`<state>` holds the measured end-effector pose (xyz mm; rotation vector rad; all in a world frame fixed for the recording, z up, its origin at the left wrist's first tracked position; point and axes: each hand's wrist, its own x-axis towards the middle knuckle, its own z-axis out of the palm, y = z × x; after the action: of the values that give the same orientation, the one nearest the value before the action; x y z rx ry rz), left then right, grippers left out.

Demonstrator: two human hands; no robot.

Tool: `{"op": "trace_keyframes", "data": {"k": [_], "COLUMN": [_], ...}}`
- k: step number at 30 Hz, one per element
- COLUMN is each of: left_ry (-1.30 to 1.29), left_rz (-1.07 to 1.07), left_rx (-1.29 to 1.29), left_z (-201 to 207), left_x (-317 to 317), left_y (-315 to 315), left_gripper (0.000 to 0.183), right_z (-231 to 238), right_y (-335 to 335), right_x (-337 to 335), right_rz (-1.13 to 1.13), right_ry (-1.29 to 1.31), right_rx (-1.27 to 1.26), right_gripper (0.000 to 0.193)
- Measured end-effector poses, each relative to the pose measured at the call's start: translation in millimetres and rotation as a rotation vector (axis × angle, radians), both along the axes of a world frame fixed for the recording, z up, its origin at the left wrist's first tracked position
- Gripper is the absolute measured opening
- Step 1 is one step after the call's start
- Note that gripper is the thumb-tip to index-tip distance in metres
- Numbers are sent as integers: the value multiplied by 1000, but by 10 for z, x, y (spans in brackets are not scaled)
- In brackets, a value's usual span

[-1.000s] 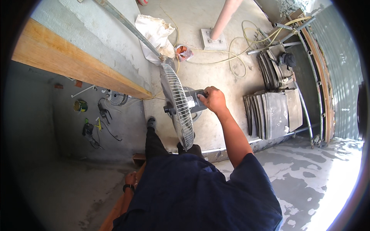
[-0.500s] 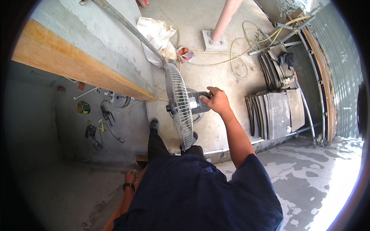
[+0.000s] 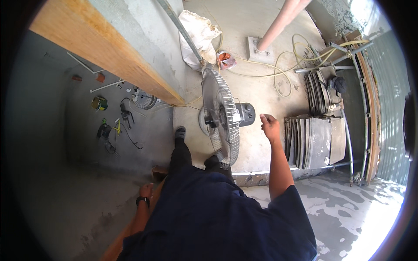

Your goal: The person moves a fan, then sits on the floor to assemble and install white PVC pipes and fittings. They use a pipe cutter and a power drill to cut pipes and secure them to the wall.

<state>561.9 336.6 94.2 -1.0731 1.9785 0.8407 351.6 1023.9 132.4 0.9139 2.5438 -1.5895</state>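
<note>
A standing fan [image 3: 221, 115] with a round wire cage and a dark motor housing stands before my legs, its cage tilted and seen edge-on. My right hand [image 3: 271, 128] hangs just right of the motor housing [image 3: 246, 114], apart from it. Its fingers are loosely bent and a little apart, with nothing seen in them. Down at my left side is my left hand [image 3: 146, 190], a dark watch [image 3: 142, 200] on its wrist. Its fingers look curled in, and no held thing shows.
Stacks of grey panels [image 3: 311, 141] lie at the right beside metal pipes. A yellowish hose [image 3: 285, 82] loops behind the fan near a pink post [image 3: 278, 26]. White sack [image 3: 198, 37] at the wall. Power tools [image 3: 105, 135] and a can [image 3: 99, 103] lie left of the wooden beam [image 3: 113, 48].
My right hand has let go of the fan's motor housing and moved off to the right. The fan head has turned, showing more of its cage. The whole view has shifted somewhat.
</note>
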Motion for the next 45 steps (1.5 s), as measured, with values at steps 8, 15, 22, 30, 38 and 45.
{"op": "trace_keyframes", "data": {"k": [8, 15, 22, 30, 38, 45], "left_ry": [-37, 171, 251, 379, 273, -53], "left_rz": [85, -329, -609, -299, -171, -339], "left_rx": [26, 14, -65, 25, -79, -370], "left_z": [-64, -506, -431, -374, -621, -781], "left_x": [-566, -1473, -2454, -2704, -1765, -798], "left_y": [-372, -1454, -2394, -2345, -2498, -3276], "left_gripper": [43, 38, 30, 31, 33, 24], "right_z": [-989, -645, -276, -485, -893, -1158], "right_y": [7, -763, -1496, -2249, -2781, -3373], "right_x": [1274, 2078, 2234, 1667, -147, -894], "right_rz": [139, -142, -8, -18, 275, 352], "right_ry": [-636, -947, -1102, -1216, -985, -950], "right_rx": [16, -82, 3, -200, -139, -107], "right_gripper": [47, 34, 37, 32, 32, 32]}}
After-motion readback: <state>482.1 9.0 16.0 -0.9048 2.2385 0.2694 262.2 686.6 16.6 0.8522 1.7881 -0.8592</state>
